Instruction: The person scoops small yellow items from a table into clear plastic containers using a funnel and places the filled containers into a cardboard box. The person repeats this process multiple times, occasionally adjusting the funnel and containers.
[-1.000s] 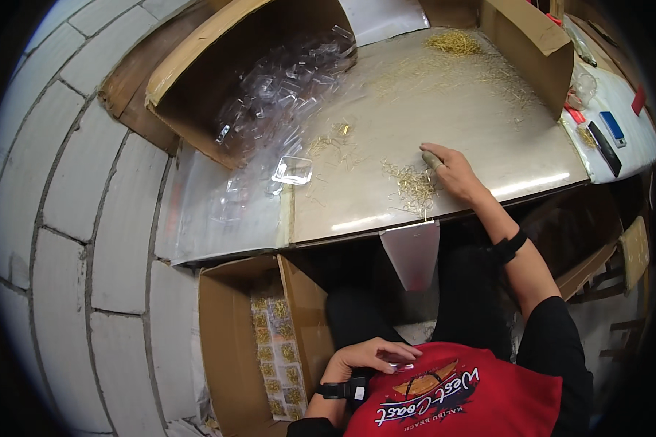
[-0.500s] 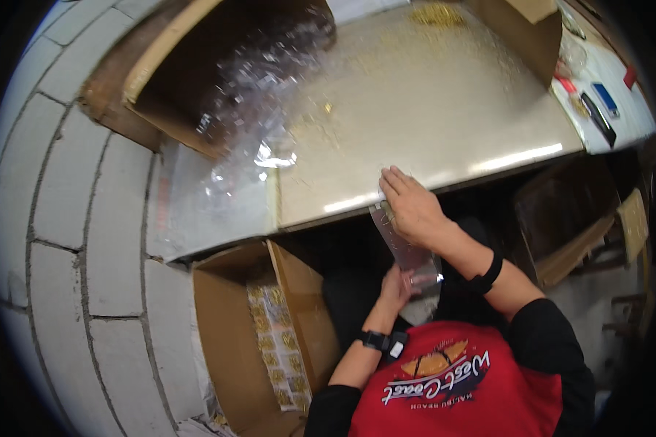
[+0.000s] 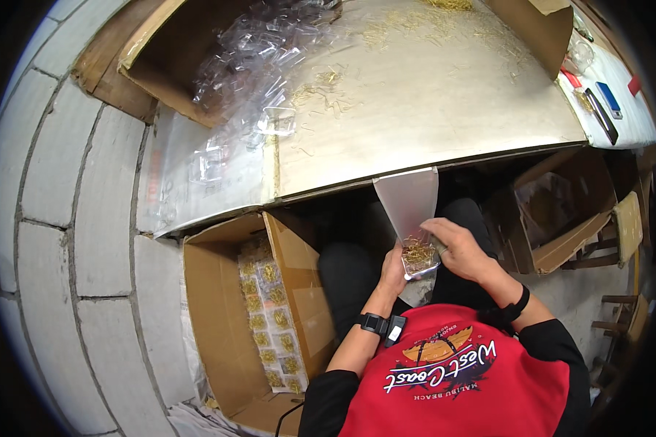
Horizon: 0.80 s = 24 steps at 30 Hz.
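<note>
My left hand (image 3: 393, 271) is closed around a small clear plastic box (image 3: 421, 274), gripping its left side above my lap. Thin gold wire pieces (image 3: 418, 255) lie heaped inside it. A pale translucent plastic flap (image 3: 408, 195) extends from the box's far side up to the table edge, widening away from me; whether it joins the box, I cannot tell. At the box's right side my right hand (image 3: 459, 246) has its fingers stretched over the gold pieces, thumb apart from them near the rim.
Clear plastic boxes (image 3: 259, 62) are piled on the table (image 3: 430, 102), spilling from a tipped carton (image 3: 157, 54). Loose gold wire pieces (image 3: 328, 84) are scattered there. Left of my legs, an open carton (image 3: 211, 320) contains rows of filled boxes (image 3: 270, 328). Another carton (image 3: 561, 218) stands right.
My right hand has moved from the flap's upper end near the table edge down to the box. The flap, box opening and gold pieces now show plainly. My left hand still holds the box.
</note>
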Each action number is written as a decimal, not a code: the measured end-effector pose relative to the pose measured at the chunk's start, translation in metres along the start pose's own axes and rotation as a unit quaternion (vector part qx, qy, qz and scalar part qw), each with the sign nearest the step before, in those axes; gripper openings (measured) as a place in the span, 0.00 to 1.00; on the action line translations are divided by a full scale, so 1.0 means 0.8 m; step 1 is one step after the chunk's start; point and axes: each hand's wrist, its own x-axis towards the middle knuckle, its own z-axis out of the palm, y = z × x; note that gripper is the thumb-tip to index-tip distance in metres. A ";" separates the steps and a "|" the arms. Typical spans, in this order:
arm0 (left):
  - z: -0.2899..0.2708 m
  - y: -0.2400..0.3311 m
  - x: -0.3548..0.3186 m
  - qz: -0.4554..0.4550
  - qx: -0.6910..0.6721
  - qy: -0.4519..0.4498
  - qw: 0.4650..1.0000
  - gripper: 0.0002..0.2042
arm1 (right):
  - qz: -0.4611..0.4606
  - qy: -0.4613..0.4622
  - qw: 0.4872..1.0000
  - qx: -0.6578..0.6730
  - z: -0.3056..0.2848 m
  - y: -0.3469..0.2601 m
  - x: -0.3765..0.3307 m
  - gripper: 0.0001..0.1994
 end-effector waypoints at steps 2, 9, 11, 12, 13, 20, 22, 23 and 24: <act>-0.007 -0.008 0.004 -0.009 -0.014 -0.002 1.000 0.28 | -0.022 -0.060 0.998 -0.022 0.026 0.014 -0.005 0.22; -0.049 -0.017 0.016 -0.047 0.012 -0.006 0.999 0.14 | -0.067 -0.152 0.981 -0.097 0.009 -0.031 0.061 0.15; -0.050 -0.014 0.018 -0.071 0.018 0.035 0.997 0.12 | -0.137 -0.064 0.983 -0.105 -0.010 -0.053 0.122 0.14; -0.053 -0.014 0.019 -0.080 0.024 0.040 0.996 0.11 | -0.147 -0.051 0.981 -0.112 -0.011 -0.058 0.158 0.14; -0.058 -0.017 0.021 -0.087 0.031 0.047 0.995 0.11 | -0.159 -0.038 0.980 -0.117 -0.011 -0.062 0.194 0.13; -0.061 -0.015 0.030 -0.098 0.029 0.022 0.995 0.15 | -0.151 -0.128 0.934 -0.296 0.040 0.018 0.424 0.24; -0.075 -0.015 0.029 -0.073 -0.071 -0.022 0.995 0.15 | -0.124 -0.143 0.925 -0.329 0.043 0.019 0.454 0.25; -0.079 -0.016 0.029 -0.063 -0.119 -0.047 0.990 0.14 | -0.106 -0.149 0.920 -0.347 0.042 0.021 0.463 0.25; -0.083 -0.019 0.031 -0.053 -0.125 -0.051 0.989 0.14 | -0.111 -0.138 0.919 -0.352 0.041 0.029 0.464 0.25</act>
